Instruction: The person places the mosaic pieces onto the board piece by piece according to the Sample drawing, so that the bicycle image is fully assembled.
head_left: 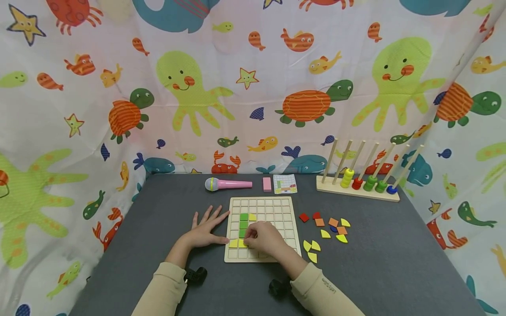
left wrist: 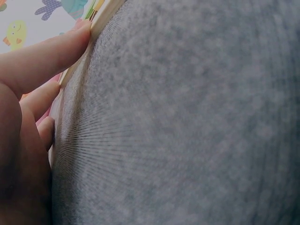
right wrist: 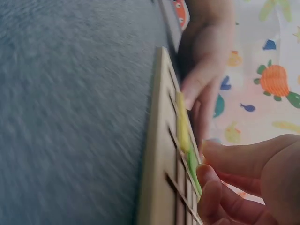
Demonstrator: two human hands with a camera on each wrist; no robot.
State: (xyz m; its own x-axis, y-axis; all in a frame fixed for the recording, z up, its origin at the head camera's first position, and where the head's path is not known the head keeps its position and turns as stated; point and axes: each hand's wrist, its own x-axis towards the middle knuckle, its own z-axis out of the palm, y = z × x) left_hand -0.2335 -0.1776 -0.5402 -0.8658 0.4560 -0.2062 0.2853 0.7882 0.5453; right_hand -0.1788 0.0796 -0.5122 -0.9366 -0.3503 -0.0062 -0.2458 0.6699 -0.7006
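A wooden grid board (head_left: 272,206) lies on the table. Green square tiles (head_left: 243,225) run down its left part, with yellow square tiles (head_left: 233,243) at the lower left and one more higher up. My left hand (head_left: 204,231) is spread flat at the board's left side, its thumb and a fingertip touching the edge. Over the lower left cells, my right hand (head_left: 264,238) has thumb and index finger brought together beside a yellow tile. In the right wrist view those fingertips (right wrist: 208,152) are close above the tiles; whether a piece is between them is hidden.
Right of the board lie loose red, orange, blue and yellow pieces (head_left: 325,235). Behind are a pink toy microphone (head_left: 233,184), a pink block (head_left: 267,184), a pattern card (head_left: 284,184) and a peg stand with coloured rings (head_left: 357,188). A printed curtain surrounds the table.
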